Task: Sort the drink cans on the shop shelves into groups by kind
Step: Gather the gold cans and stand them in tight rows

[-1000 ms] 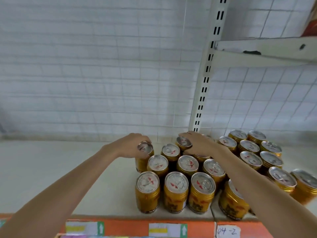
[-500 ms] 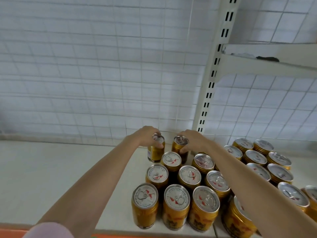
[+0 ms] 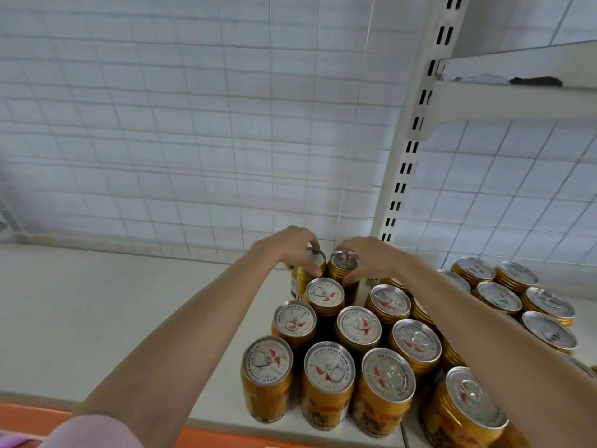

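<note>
Each hand (image 3: 290, 250) (image 3: 368, 258) grips back-row can (image 3: 308, 268) (image 3: 345, 265).

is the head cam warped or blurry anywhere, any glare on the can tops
Head view: wide-angle bend shows in the slotted upright and the wire grid back panel, both curving toward the edges; the pink sleeve at the bottom is soft and out of focus; the silver lids, such as the front can, carry soft even sheen, lettering still legible; lighting is flat, shadows faint.

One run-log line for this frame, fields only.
left hand: grips back-row gold can | right hand: grips neighbouring gold can | both upright at rear of can block | shelf
</note>
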Motion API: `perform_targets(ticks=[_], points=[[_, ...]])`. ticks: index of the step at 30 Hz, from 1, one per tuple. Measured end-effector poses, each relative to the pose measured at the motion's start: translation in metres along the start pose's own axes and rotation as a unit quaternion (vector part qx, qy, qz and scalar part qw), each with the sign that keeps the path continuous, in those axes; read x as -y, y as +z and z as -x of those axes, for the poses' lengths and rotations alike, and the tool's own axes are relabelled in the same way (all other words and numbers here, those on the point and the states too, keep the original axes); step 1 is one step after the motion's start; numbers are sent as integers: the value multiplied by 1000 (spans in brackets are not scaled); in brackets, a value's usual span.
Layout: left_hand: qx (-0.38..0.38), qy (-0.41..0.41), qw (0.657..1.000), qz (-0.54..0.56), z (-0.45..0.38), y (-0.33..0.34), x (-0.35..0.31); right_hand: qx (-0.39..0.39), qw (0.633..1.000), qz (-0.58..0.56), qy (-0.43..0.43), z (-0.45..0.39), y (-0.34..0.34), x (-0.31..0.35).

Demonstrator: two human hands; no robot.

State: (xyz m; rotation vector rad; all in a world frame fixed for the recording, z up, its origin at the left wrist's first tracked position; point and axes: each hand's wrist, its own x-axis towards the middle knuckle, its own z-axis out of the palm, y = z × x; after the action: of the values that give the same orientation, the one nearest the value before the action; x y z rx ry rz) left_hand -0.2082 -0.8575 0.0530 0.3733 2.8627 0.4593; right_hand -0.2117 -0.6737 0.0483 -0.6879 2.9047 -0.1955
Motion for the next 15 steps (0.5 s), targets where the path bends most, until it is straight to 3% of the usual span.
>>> perform_targets(ticks=[6,10,15], points=[[29,-42,998,-25,1,-7,-13,2,1000,0,-19,7,2,0],[38,-68,997,-22,-1,-11,-18,-2,998,-66,15,27,-16,-12],[49,-77,996,-19,-4,-12,-20,28,994,39,97,53,-34,-42]])
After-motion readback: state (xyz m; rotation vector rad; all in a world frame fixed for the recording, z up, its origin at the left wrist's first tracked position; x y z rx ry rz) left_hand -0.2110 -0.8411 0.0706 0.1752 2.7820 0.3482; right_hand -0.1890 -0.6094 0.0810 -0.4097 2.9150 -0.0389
